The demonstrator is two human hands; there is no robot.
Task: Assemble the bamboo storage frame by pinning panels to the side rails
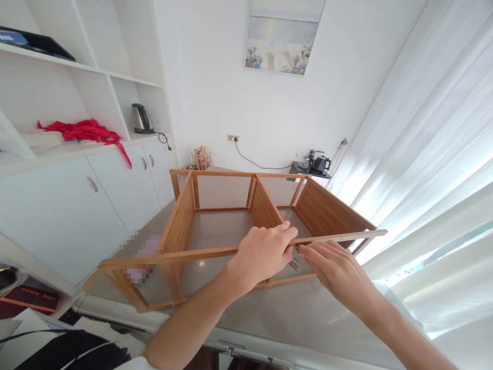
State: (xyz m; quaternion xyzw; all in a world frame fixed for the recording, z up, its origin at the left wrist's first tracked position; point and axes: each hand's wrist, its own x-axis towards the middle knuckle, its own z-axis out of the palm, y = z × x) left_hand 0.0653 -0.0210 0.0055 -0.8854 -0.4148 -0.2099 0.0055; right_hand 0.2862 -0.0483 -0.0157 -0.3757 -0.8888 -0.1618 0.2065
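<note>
A wooden shelf frame [215, 252] with panels lies on a grey table [265, 321]. My left hand [265, 252] is closed over its near top rail, at the middle panel [265, 203], with the fingers curled around the wood. Close beside it, my right hand [333, 264] has its fingers together in a pinch at the underside of the rail. Whatever those fingertips hold is too small or hidden to make out. Several thin screws [294, 264] show just below and between the two hands, on the tabletop.
White cabinets [111, 180] stand at left, with an electric kettle [141, 119] and red cloth [87, 131] on the shelves. A black kettle set [319, 164] sits at the back right, its cord [262, 165] running to the wall socket. White curtains [431, 139] hang at right.
</note>
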